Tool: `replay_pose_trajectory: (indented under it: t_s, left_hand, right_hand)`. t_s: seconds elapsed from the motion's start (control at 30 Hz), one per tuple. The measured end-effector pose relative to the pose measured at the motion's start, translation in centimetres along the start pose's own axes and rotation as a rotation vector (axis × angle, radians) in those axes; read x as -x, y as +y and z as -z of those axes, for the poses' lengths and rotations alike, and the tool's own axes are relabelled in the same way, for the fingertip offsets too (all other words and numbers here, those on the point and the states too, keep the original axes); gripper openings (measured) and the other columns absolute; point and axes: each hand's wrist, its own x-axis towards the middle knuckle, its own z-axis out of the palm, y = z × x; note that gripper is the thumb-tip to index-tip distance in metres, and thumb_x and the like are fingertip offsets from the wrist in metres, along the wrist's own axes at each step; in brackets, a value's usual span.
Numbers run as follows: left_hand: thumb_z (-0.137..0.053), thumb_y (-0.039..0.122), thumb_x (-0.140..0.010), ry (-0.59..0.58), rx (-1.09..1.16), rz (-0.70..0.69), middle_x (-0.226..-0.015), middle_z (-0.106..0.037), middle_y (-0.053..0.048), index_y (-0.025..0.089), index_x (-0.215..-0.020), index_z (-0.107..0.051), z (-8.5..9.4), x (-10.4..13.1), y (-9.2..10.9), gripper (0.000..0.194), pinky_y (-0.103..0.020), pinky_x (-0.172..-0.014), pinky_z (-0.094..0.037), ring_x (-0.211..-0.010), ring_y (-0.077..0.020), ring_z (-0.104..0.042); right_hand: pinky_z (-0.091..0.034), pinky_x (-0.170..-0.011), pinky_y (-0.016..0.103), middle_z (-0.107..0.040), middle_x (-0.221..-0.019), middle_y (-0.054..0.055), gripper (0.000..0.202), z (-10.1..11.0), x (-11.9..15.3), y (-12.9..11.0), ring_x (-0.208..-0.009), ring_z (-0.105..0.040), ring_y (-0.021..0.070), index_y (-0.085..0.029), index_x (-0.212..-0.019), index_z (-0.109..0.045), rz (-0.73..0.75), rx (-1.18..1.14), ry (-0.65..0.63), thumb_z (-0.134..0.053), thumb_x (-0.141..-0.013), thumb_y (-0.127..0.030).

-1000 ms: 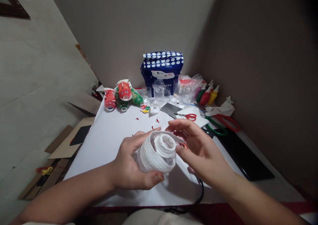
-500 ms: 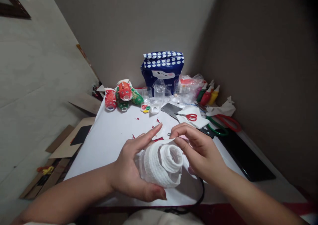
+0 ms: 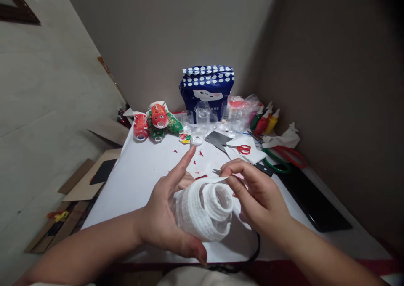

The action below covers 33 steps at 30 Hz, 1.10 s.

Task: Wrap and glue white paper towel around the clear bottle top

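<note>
My left hand [image 3: 164, 210] cups a clear plastic bottle [image 3: 180, 206] from the left side, thumb underneath and index finger pointing up. Around the bottle winds a white textured strip [image 3: 198, 214], which looks like tissue or soft cloth. The bottle's narrow wrapped neck, with its round opening, faces me. Between thumb and index finger, my right hand [image 3: 257, 191] pinches the strip's upper edge, pulled away from the bottle at the upper right. Part of the strip hangs below the right hand, and the bottle's far end is hidden.
Red scissors [image 3: 241, 148], a grey sheet [image 3: 217, 141] and red scraps lie beyond my hands. Red and green painted fish-like figures [image 3: 158, 117] stand at the back left. A blue bag [image 3: 206, 94], paint bottles [image 3: 272, 122] and a black tablet-like slab [image 3: 312, 197] are also there.
My right hand has shifted slightly right with the pinched strip, and more of the strip shows below it. My left index finger has tilted back to the left.
</note>
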Motion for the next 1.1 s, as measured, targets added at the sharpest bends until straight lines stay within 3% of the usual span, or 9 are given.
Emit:
replay_pose_trajectory:
  t_s: [0.2,0.4,0.5,0.6,0.7,0.83,0.93,1.1]
  left_hand:
    - [-0.091,0.048,-0.049,0.006,0.015,-0.058,-0.080,-0.067,0.002,0.024,-0.152,-0.024,-0.3,0.3,0.0,0.126,-0.024,-0.067,-0.049,-0.066,-0.0134,-0.061]
    - [-0.091,0.054,-0.043,0.006,-0.089,-0.128,-0.067,-0.060,0.004,0.021,-0.147,-0.039,-0.2,0.1,0.2,0.121,-0.022,-0.052,-0.043,-0.053,-0.0117,-0.053]
    - [-0.089,0.057,-0.044,-0.010,-0.138,-0.165,-0.069,-0.064,0.002,0.023,-0.143,-0.045,0.1,-0.2,0.5,0.114,-0.024,-0.057,-0.047,-0.055,-0.0137,-0.057]
    - [-0.088,0.060,-0.042,0.019,-0.234,-0.191,-0.085,-0.070,-0.001,0.028,-0.133,-0.058,0.6,-0.4,0.9,0.102,-0.027,-0.070,-0.052,-0.068,-0.0177,-0.065]
    - [-0.089,0.057,-0.043,0.034,-0.260,-0.217,-0.093,-0.071,-0.003,0.028,-0.127,-0.063,0.8,-0.5,1.1,0.093,-0.027,-0.075,-0.054,-0.076,-0.0196,-0.068]
    - [-0.087,0.051,-0.051,0.055,-0.207,-0.249,-0.087,-0.071,-0.005,0.023,-0.116,-0.069,0.6,-0.7,1.0,0.073,-0.029,-0.068,-0.055,-0.071,-0.0212,-0.068]
    - [-0.082,0.055,-0.058,0.093,-0.174,-0.199,-0.075,-0.068,-0.005,0.020,-0.102,-0.072,0.5,-0.9,1.2,0.057,-0.028,-0.058,-0.052,-0.062,-0.0194,-0.064]
    - [-0.080,0.058,-0.058,0.096,-0.194,-0.158,-0.068,-0.067,-0.006,0.017,-0.091,-0.068,0.6,-1.1,1.4,0.055,-0.031,-0.053,-0.052,-0.056,-0.0204,-0.061]
  right_hand:
    - [-0.044,-0.078,0.030,-0.058,-0.086,0.001,0.018,0.0,1.0,-0.7,-0.081,-0.055,0.0141,-0.020,-0.095,-0.056,0.133,0.073,0.023,-0.047,-0.093,-0.005]
    - [-0.045,-0.080,0.033,-0.058,-0.083,0.002,0.019,-0.3,1.7,-1.4,-0.078,-0.055,0.0153,-0.019,-0.096,-0.055,0.188,0.104,0.027,-0.045,-0.091,-0.003]
    - [-0.046,-0.072,0.027,-0.059,-0.078,0.000,0.018,-0.5,1.6,-1.6,-0.072,-0.056,0.0127,-0.020,-0.094,-0.054,0.152,0.126,0.040,-0.043,-0.093,-0.006]
    - [-0.044,-0.062,0.022,-0.061,-0.074,-0.003,0.016,-0.4,1.4,-1.7,-0.065,-0.057,0.0101,-0.022,-0.094,-0.053,0.101,0.134,0.017,-0.043,-0.095,-0.010]
    - [-0.046,-0.061,0.021,-0.064,-0.075,-0.004,0.010,0.0,1.1,-2.0,-0.068,-0.062,0.0108,-0.023,-0.093,-0.056,0.063,0.122,0.012,-0.049,-0.095,-0.016]
    - [-0.048,-0.063,0.024,-0.069,-0.075,-0.003,0.008,0.5,0.9,-2.3,-0.065,-0.064,0.0124,-0.023,-0.096,-0.063,0.062,0.161,0.000,-0.059,-0.091,-0.018]
    - [-0.048,-0.067,0.027,-0.067,-0.073,-0.003,0.013,0.5,1.3,-2.2,-0.061,-0.060,0.0120,-0.023,-0.094,-0.061,0.113,0.182,0.009,-0.062,-0.088,-0.011]
    - [-0.047,-0.067,0.030,-0.061,-0.075,-0.001,0.018,0.2,2.0,-2.3,-0.069,-0.058,0.0143,-0.022,-0.090,-0.056,0.135,0.146,0.047,-0.058,-0.086,-0.005]
